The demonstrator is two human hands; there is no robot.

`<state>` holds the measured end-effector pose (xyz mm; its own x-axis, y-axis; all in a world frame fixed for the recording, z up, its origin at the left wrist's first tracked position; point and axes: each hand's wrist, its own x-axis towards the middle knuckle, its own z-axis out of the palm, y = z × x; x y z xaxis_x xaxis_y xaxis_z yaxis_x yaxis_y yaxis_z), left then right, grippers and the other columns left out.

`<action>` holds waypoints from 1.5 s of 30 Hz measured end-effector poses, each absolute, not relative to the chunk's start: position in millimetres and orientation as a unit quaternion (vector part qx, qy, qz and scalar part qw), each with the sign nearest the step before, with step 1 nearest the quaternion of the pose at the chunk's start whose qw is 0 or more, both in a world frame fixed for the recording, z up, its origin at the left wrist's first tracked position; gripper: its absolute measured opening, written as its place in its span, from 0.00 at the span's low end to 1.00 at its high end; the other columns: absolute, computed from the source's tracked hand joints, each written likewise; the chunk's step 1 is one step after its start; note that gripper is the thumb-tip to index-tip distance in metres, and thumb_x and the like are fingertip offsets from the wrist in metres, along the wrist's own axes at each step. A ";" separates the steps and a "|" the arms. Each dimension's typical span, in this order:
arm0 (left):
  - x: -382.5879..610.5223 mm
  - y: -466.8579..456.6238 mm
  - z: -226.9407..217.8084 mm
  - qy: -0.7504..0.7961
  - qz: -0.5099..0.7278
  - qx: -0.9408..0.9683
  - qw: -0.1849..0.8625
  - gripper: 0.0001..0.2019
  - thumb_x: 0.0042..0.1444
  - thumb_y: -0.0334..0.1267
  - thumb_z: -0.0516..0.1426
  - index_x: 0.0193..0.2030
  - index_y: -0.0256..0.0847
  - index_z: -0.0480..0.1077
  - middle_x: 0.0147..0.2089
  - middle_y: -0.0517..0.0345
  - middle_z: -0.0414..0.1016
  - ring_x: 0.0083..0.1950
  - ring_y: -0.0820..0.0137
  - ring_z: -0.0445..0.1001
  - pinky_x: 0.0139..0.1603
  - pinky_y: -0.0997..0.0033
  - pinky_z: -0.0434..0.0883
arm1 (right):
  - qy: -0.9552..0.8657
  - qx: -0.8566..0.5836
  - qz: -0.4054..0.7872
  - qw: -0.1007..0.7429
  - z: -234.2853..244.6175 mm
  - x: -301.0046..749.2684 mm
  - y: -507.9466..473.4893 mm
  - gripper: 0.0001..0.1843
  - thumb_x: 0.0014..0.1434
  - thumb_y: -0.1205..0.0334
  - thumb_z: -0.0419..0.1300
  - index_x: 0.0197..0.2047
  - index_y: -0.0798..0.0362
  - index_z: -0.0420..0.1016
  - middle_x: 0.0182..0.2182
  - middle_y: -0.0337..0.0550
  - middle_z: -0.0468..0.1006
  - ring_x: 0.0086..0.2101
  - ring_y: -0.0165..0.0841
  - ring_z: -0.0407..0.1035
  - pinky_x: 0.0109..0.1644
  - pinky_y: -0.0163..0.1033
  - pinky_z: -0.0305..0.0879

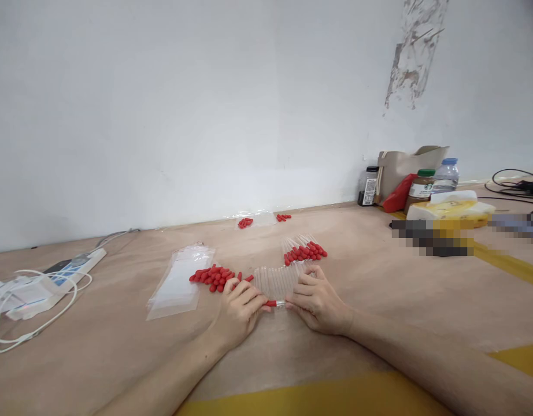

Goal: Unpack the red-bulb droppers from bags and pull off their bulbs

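My left hand [244,307] is closed on a small red cap [270,303], pinched between thumb and fingers. In my right hand [315,301] is a thin clear tube [281,304], its end meeting the red cap. How far the cap sits on the tube I cannot tell. Beyond my left fingers lies a heap of loose red caps [217,276]. A row of clear tubes [270,280] lies side by side just behind both hands, partly hidden by the right one. Further back is a bundle of clear tubes with red ends [305,252].
Flat clear bags [180,283] are stacked on the left. A power strip [62,280] with white cables lies at far left. Small red pieces [245,223] rest near the wall. Bottles, a beige bag [407,167] and a tissue pack [452,211] stand at back right.
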<state>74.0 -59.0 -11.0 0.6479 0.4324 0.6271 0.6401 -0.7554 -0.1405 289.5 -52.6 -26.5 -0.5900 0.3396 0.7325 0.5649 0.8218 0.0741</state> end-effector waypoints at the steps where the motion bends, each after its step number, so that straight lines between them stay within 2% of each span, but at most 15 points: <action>1: 73.8 -60.3 -10.2 -0.294 -0.293 -0.892 0.180 0.08 0.58 0.37 0.51 0.32 0.42 0.70 0.28 0.61 0.73 0.33 0.71 0.66 0.41 0.65 0.56 | -0.880 -0.253 -0.152 0.371 -26.1 290.7 -53.0 0.11 0.58 0.63 0.51 0.28 0.53 0.71 0.19 0.36 0.69 0.26 0.27 0.56 0.42 0.41 0.47; 10: 73.1 -62.2 -12.4 -0.263 -0.299 -0.898 0.187 0.09 0.58 0.33 0.49 0.32 0.42 0.70 0.26 0.60 0.72 0.32 0.72 0.65 0.41 0.64 0.58 | -0.886 -0.253 -0.151 0.357 -24.1 296.0 -57.2 0.11 0.58 0.62 0.50 0.27 0.52 0.70 0.18 0.35 0.68 0.26 0.28 0.56 0.44 0.42 0.47; 14: 61.0 -59.9 -18.4 -0.279 -0.321 -0.891 0.162 0.07 0.57 0.32 0.51 0.34 0.41 0.69 0.29 0.58 0.72 0.31 0.71 0.66 0.36 0.66 0.61 | -0.885 -0.261 -0.140 0.359 -21.6 310.2 -51.9 0.12 0.58 0.62 0.50 0.27 0.52 0.71 0.18 0.36 0.68 0.27 0.28 0.57 0.45 0.42 0.48; 17: 51.7 -57.0 -20.9 -0.309 -0.369 -0.870 0.109 0.08 0.57 0.31 0.50 0.39 0.41 0.69 0.34 0.55 0.71 0.34 0.71 0.68 0.35 0.70 0.65 | -0.857 -0.326 -0.118 0.382 -17.7 322.4 -41.6 0.12 0.58 0.61 0.51 0.29 0.51 0.73 0.20 0.38 0.70 0.28 0.29 0.60 0.43 0.40 0.50; 21: 48.4 -49.5 -15.2 -0.379 -0.405 -0.830 0.066 0.12 0.59 0.34 0.47 0.47 0.43 0.67 0.40 0.53 0.67 0.41 0.70 0.68 0.40 0.69 0.67 | -0.807 -0.403 -0.085 0.423 -14.6 319.8 -30.0 0.11 0.58 0.63 0.50 0.39 0.50 0.73 0.29 0.40 0.75 0.31 0.29 0.65 0.39 0.37 0.53; 24: 39.2 -40.0 -5.0 -0.458 -0.417 -0.781 0.073 0.14 0.58 0.36 0.47 0.49 0.43 0.66 0.42 0.51 0.64 0.43 0.67 0.67 0.40 0.67 0.68 | -0.792 -0.423 -0.086 0.431 -15.9 307.8 -26.5 0.11 0.57 0.65 0.50 0.36 0.53 0.73 0.29 0.42 0.75 0.31 0.30 0.65 0.38 0.37 0.54; 32: -21.5 -15.3 17.9 -0.573 -0.475 -0.667 -0.023 0.18 0.50 0.45 0.53 0.47 0.40 0.64 0.36 0.57 0.68 0.31 0.71 0.69 0.32 0.72 0.68 | -0.814 -0.410 -0.192 0.364 -25.1 293.6 -24.2 0.09 0.54 0.68 0.52 0.29 0.52 0.74 0.23 0.41 0.73 0.29 0.31 0.61 0.38 0.40 0.48; 36: -27.2 -12.2 16.8 -0.605 -0.455 -0.653 -0.005 0.15 0.48 0.47 0.55 0.40 0.40 0.66 0.38 0.57 0.71 0.32 0.71 0.68 0.28 0.74 0.64 | -0.822 -0.415 -0.170 0.350 -26.0 292.2 -28.1 0.08 0.54 0.61 0.54 0.29 0.51 0.74 0.24 0.40 0.73 0.30 0.31 0.60 0.38 0.40 0.47; 41: -22.2 -13.7 14.2 -0.624 -0.404 -0.669 0.010 0.14 0.48 0.49 0.55 0.35 0.42 0.68 0.33 0.60 0.72 0.32 0.70 0.68 0.27 0.75 0.62 | -0.830 -0.411 -0.146 0.348 -26.5 290.0 -30.1 0.16 0.51 0.48 0.56 0.31 0.52 0.75 0.24 0.42 0.72 0.31 0.32 0.60 0.40 0.42 0.46; 45: -25.7 -11.2 15.3 -0.657 -0.380 -0.651 0.024 0.14 0.47 0.50 0.54 0.33 0.43 0.69 0.32 0.60 0.73 0.33 0.68 0.69 0.29 0.74 0.62 | -0.838 -0.403 -0.140 0.340 -28.3 288.2 -30.1 0.19 0.49 0.45 0.56 0.32 0.52 0.76 0.25 0.42 0.72 0.31 0.32 0.60 0.41 0.42 0.46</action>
<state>-25.7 -11.2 15.3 -0.1504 0.8373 0.5257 0.8735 -0.1365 0.4674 288.2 -30.1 -28.3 -0.4443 0.5797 0.6831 0.7702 0.6366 -0.0394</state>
